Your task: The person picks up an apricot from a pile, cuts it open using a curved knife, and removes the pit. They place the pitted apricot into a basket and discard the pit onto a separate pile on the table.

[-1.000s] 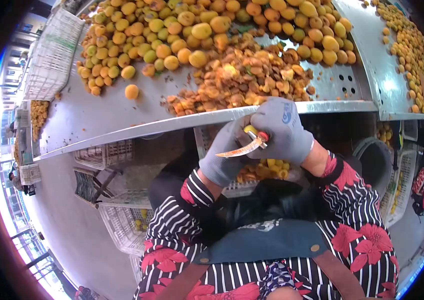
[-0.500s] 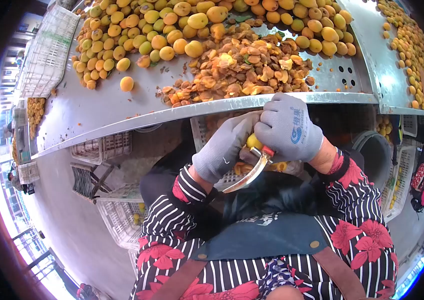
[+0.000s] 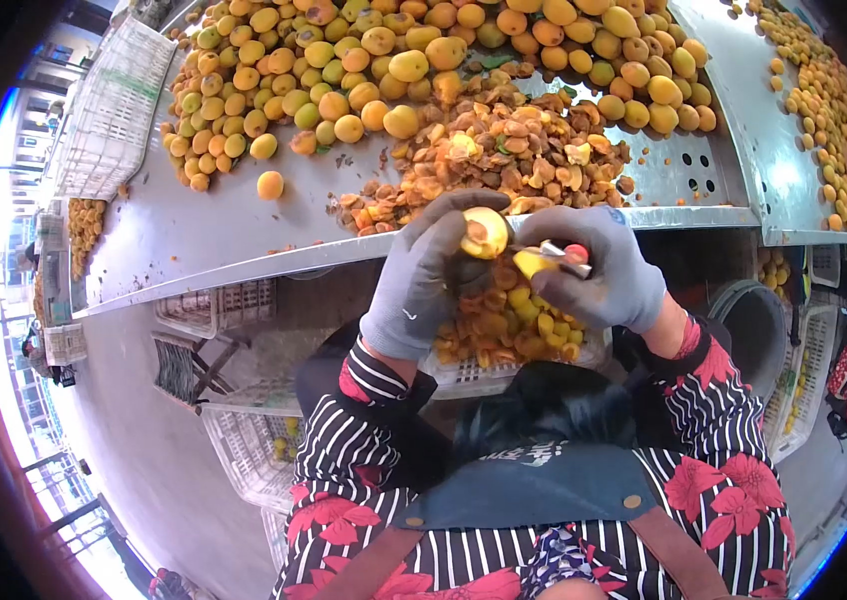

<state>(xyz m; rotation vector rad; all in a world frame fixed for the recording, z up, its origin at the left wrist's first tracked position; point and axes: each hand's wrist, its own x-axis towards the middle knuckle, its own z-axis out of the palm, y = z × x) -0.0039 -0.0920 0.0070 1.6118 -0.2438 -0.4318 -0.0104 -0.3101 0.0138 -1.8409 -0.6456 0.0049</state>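
Observation:
My left hand [image 3: 412,275], in a grey glove, is closed on an apricot half [image 3: 485,236] whose cut face and hollow centre show. Beside it, my gloved right hand [image 3: 612,268] grips a knife [image 3: 578,254] with a red handle end; its blade is mostly hidden. A second yellow apricot piece [image 3: 534,263] sits at the right fingers. Below both hands, several cut apricot halves [image 3: 519,325] lie in a white crate [image 3: 474,378]. Just beyond the hands, a heap of stones and scraps [image 3: 519,145] rests on the metal table [image 3: 314,215].
Whole apricots [image 3: 344,85] are piled at the back of the table, whose raised front edge runs before me. A white crate [image 3: 119,105] stands at the left. A folding stool [image 3: 184,370] is on the floor; a grey bucket [image 3: 749,330] is at the right.
My hands have moved apart, and the apricot between them is now in two pieces. The knife blade, pointing down-left before, has turned up between the hands. The view has shifted slightly.

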